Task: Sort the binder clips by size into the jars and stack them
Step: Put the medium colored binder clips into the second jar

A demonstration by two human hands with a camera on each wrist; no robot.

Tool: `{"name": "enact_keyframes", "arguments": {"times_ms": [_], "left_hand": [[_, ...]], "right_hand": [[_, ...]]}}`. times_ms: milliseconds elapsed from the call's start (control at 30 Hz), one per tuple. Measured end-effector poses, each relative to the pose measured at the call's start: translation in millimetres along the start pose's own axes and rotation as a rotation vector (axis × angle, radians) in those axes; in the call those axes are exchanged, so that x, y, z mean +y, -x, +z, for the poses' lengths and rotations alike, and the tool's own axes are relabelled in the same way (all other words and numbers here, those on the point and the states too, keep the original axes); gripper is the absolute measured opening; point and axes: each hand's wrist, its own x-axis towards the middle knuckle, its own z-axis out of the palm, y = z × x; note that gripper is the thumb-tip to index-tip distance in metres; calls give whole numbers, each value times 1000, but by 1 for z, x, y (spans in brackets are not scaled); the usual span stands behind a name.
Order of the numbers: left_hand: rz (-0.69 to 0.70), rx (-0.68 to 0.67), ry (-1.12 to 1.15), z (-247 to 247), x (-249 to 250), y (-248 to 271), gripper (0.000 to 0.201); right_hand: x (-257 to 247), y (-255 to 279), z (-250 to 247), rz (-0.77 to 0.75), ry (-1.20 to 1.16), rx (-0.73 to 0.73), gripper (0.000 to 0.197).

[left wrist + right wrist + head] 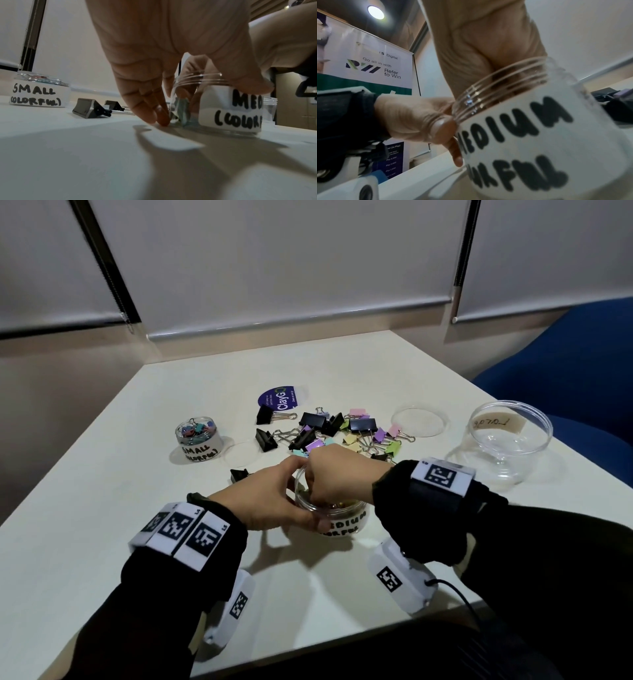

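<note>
The clear jar labelled MEDIUM (COLORFUL) (343,524) (229,111) (539,142) stands on the table near the front, with colourful clips inside. My left hand (270,501) (154,67) grips it, thumb (436,128) on the near wall and fingers round the far side. My right hand (332,474) (488,40) reaches down into the jar's mouth. Through the wall, its fingers close on either side of a teal binder clip (181,112) at the bottom. A pile of black and pastel binder clips (342,433) lies just behind the jar.
The SMALL (COLORFUL) jar (198,440) (39,93) with clips stands at the left, with a clear lid (241,455) beside it. A large empty jar (510,433) and another lid (419,421) are at the right. A lone black clip (238,474) (89,109) lies left of my hands.
</note>
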Motion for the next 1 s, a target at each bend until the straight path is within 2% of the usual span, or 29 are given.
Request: {"name": "enact_keyframes", "arguments": {"times_ms": [133, 233, 333, 433, 467, 600, 700, 767, 867, 933, 1000], "left_hand": [[-18, 0, 0, -1, 2, 1, 87], [-17, 0, -2, -1, 3, 2, 84], [-5, -7, -10, -1, 7, 4, 96], [16, 23, 12, -2, 14, 8, 105], [25, 33, 15, -3, 16, 8, 107], [19, 16, -21, -1, 18, 6, 112], [23, 3, -40, 1, 17, 5, 114], [22, 22, -25, 0, 16, 3, 111], [33, 50, 20, -3, 15, 3, 101], [45, -11, 55, -4, 15, 5, 97], [42, -96, 90, -3, 12, 6, 102]], "right_hand": [[0, -1, 0, -28, 0, 81, 4], [4, 2, -5, -43, -50, 116, 18], [17, 6, -26, -37, -165, 291, 10], [49, 3, -52, 73, -246, 467, 11], [61, 4, -58, 115, -205, 454, 11], [94, 11, -49, 247, -24, 176, 16], [103, 12, -35, 297, 39, 95, 29], [104, 11, -28, 307, 76, 49, 26], [104, 15, -25, 335, 126, 10, 20], [103, 20, -32, 333, 92, 28, 17], [98, 27, -44, 298, -34, 110, 16]]}}
